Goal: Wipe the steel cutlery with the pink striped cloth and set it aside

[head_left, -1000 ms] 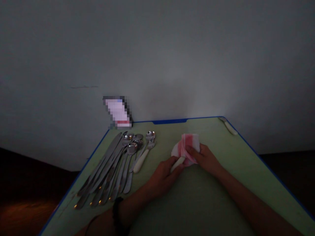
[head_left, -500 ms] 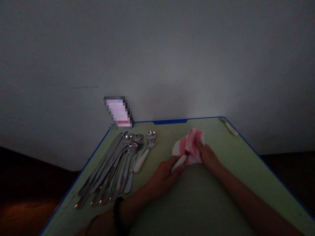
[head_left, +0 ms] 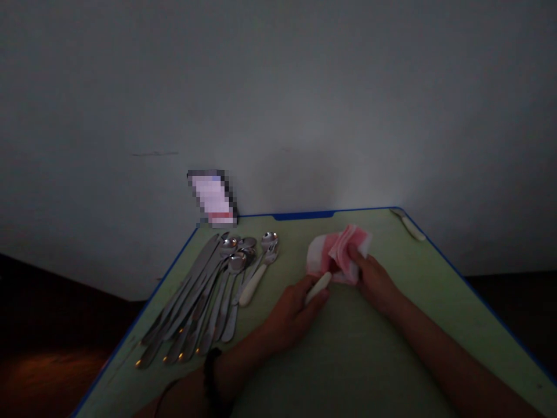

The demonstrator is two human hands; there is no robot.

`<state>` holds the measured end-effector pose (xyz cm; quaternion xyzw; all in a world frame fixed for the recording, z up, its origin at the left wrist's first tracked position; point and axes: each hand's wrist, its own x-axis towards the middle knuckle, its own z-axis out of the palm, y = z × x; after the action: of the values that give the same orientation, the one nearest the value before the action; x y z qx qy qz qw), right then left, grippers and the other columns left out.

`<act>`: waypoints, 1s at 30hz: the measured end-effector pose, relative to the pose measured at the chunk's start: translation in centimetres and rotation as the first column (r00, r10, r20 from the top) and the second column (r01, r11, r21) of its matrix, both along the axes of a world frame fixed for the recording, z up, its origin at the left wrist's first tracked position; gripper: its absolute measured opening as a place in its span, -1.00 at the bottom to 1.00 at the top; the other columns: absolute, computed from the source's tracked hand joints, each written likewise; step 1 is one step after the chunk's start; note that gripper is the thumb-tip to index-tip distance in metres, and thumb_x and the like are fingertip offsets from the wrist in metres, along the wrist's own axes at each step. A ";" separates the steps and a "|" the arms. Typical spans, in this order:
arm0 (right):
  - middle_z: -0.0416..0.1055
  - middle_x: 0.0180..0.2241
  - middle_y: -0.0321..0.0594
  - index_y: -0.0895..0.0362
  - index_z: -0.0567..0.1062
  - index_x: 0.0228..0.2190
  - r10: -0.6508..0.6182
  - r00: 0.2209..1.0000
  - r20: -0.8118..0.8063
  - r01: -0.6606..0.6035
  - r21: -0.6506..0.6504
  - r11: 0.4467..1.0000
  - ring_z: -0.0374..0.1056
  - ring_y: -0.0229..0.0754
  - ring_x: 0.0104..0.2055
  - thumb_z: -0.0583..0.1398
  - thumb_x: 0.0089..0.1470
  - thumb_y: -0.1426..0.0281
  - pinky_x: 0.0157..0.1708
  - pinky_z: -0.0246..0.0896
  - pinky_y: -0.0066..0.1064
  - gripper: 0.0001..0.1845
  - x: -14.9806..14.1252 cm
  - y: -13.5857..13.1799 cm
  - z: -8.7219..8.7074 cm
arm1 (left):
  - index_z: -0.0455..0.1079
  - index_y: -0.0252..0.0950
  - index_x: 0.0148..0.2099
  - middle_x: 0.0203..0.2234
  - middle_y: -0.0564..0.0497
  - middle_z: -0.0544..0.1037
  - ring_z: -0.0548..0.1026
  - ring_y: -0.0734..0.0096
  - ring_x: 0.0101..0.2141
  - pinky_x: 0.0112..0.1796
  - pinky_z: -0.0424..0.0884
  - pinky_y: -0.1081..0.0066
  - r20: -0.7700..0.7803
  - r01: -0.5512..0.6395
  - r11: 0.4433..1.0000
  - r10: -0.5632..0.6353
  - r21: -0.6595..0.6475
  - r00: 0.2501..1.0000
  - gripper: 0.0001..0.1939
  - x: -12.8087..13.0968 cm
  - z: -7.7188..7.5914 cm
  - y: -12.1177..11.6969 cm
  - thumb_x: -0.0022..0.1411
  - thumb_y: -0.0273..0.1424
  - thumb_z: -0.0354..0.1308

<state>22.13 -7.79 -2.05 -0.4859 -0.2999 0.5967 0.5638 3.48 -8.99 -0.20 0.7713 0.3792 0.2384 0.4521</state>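
Note:
My left hand (head_left: 298, 305) is closed around the white handle (head_left: 318, 288) of a piece of cutlery, whose head is hidden in a pink-and-white cloth (head_left: 324, 252). The cloth is gripped in my right hand (head_left: 376, 278), folded over the hidden end, so the kind of utensil cannot be seen. To the left of my left hand lies a white-handled fork (head_left: 256, 278), beside a spoon (head_left: 269, 239). Further left several metal spoons (head_left: 237, 263) and table knives (head_left: 191, 278) are spread in a loose pile, handles toward me.
The pale green table (head_left: 369, 360) has a blue edge and stands against a grey wall (head_left: 304, 104). A blurred-out phone (head_left: 213, 197) leans at the back left corner. At the back right corner lies another white-handled utensil (head_left: 413, 228), its metal end toward the wall.
The right hand and the cloth have shifted slightly to the right, and the cloth's folds have changed shape. My left hand still holds the white handle. The view has moved a little.

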 end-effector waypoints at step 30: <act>0.46 -0.31 -0.16 0.13 0.41 -0.25 0.194 0.979 0.057 -0.201 0.198 0.959 0.36 -0.14 -0.24 0.07 -0.02 0.09 -0.22 0.21 -0.31 -0.59 0.2 0.1 -0.5 | 0.24 -0.30 -0.02 -0.29 -0.01 0.48 0.43 0.35 -0.32 -0.30 0.30 0.43 -0.076 -0.015 0.999 0.018 0.044 0.997 -0.67 0.1 0.1 0.2 0.30 -0.24 -0.15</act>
<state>22.35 -7.66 -2.57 -0.4047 -0.4165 0.6071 0.5423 3.53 -8.82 -0.12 0.7863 0.3974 0.2206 0.4185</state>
